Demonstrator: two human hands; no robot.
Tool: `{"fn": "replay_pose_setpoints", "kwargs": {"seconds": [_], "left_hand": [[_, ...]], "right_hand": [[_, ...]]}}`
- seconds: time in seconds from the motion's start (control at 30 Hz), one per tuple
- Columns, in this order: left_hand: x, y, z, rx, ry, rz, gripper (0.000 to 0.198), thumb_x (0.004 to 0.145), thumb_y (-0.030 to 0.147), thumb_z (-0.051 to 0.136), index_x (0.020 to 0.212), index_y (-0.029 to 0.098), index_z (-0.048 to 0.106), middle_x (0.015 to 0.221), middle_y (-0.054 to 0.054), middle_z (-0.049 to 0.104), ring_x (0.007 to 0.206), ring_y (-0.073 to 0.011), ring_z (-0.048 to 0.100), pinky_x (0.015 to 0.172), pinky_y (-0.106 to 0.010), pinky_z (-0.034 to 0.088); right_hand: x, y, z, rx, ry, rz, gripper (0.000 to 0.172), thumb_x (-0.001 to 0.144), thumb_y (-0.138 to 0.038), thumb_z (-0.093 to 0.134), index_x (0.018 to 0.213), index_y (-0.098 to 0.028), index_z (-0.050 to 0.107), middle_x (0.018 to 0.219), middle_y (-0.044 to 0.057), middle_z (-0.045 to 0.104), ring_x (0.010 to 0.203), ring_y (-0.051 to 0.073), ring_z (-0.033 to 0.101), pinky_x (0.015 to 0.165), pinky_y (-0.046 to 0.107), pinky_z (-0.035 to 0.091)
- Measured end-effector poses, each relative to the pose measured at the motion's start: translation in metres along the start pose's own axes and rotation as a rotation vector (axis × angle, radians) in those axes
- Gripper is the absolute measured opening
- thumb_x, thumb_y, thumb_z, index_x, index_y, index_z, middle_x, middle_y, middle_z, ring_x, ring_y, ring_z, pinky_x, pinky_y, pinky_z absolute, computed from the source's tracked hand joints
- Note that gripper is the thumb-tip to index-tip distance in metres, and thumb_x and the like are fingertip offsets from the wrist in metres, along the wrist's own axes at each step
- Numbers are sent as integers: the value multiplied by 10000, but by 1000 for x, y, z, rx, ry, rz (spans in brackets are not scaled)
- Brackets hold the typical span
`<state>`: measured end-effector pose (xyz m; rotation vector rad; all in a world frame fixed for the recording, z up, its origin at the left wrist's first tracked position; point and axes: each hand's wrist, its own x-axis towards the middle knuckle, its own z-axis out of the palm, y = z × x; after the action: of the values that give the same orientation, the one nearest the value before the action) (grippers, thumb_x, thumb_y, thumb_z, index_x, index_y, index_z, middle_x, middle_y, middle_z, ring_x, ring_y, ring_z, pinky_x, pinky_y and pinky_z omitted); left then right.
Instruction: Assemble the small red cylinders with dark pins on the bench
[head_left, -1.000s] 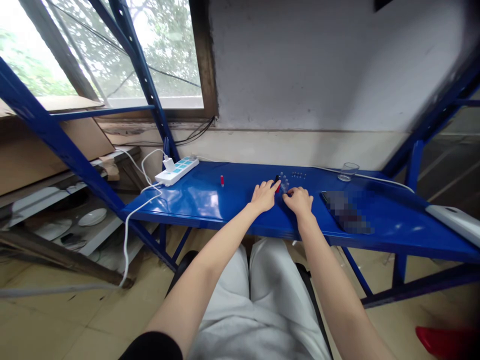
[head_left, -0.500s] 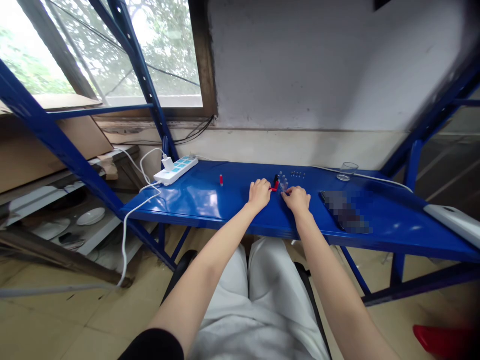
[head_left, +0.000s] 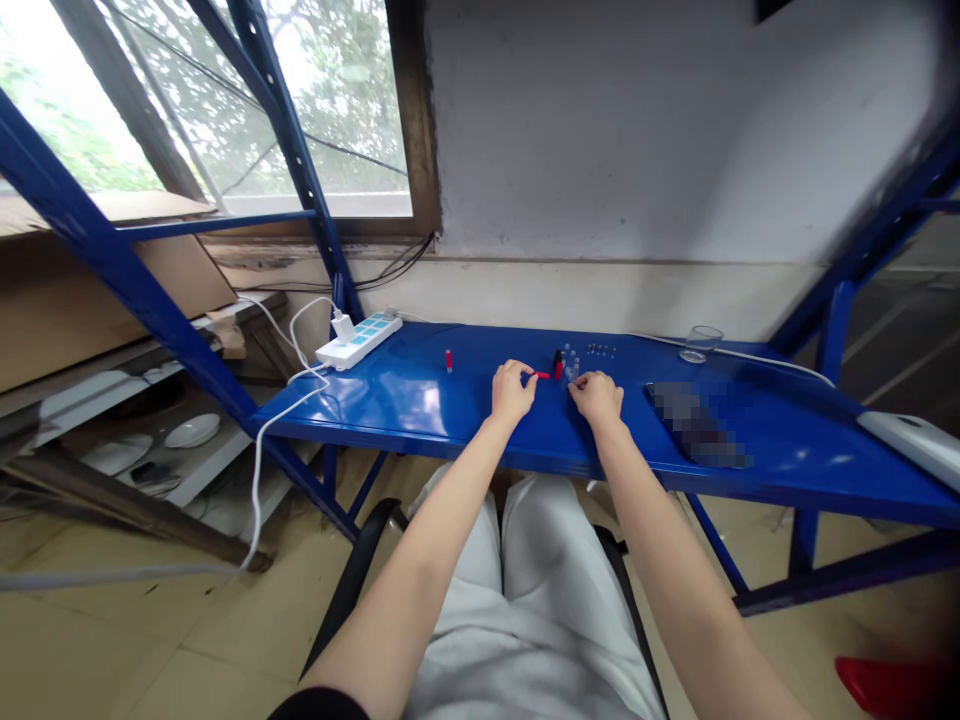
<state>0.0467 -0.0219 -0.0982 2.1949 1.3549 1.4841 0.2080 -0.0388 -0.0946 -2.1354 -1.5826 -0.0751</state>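
My left hand (head_left: 513, 390) is closed in a pinch on a slim red tube-like piece (head_left: 542, 376), which points right, low over the blue tabletop. Just beyond its tip stand a red piece (head_left: 559, 370) and a black one (head_left: 557, 355). Small clear pieces (head_left: 574, 364) are clustered beside them. Among the nearest of these, my right hand (head_left: 598, 398) has its thumb and fingers pressed together; what they hold, if anything, is too small to make out. A red piece with a pale lower end (head_left: 448, 361) stands apart on the left.
Several tiny shiny parts (head_left: 601, 350) lie in rows farther back. A clear glass (head_left: 700, 343) and a blurred dark flat object (head_left: 694, 425) are on the right. A white power strip (head_left: 360, 341) with cables sits left on the blue table (head_left: 390, 400).
My left hand has drawn slightly left with the red tube-like piece, away from the standing red and black pieces. My right hand stays by the clear pieces. The view has shifted slightly.
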Motion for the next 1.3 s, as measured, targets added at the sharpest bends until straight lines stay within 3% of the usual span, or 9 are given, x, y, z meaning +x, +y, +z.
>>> {"fn": "replay_pose_setpoints", "kwargs": {"seconds": [0.2,0.33,0.97,1.3], "left_hand": [[0,-2,1,-89,43,17,21,767,191,557,776,172,556,845,-39,587,742,-143,516,729,-289,440],[0,0,0,-115,36,12,6,765,170,552,771,172,551,849,-42,582,754,-144,521,739,-292,443],[1,1,-1,-184,106,10,21,770,156,528,762,174,536,830,-42,562,735,-138,524,723,-286,439],[0,5,-4,-198,84,76,45,785,195,529,805,182,568,859,-42,586,755,-134,524,740,-282,442]], "right_hand": [[-7,-9,-2,-116,79,-239,144,778,-258,496,749,-163,600,875,88,605,858,207,530,671,302,311],[-11,-15,-3,-182,96,-303,124,782,-219,484,778,-146,584,879,110,608,828,203,533,654,300,300],[-16,-21,-3,-233,68,-298,171,799,-200,442,869,-131,582,920,116,597,832,198,546,670,296,315],[-17,-21,-5,-231,75,-377,177,796,-188,419,839,-132,581,909,120,597,825,201,533,664,302,301]]}}
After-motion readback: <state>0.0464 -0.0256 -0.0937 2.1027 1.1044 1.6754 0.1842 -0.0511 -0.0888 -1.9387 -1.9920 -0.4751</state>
